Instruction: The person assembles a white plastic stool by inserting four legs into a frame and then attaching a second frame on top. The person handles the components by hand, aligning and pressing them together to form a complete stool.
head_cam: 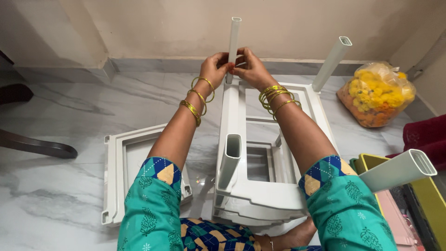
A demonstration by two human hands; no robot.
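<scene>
Seen from above, a person's left hand (214, 66) and right hand (251, 67) meet around an upright white plastic leg (233, 44) of an upturned white shelf frame (260, 186) on the marble floor (55, 186); gold bangles (274, 96) ring both wrists; three other legs (332, 62) stick up; a second white frame (118, 176) lies flat to the left; a bag of marigolds (378, 93) sits by the wall.

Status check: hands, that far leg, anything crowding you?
Left hand and right hand both pinching far leg, upright in rack frame. Loose tray left, flower bag right; neither touching.
</scene>
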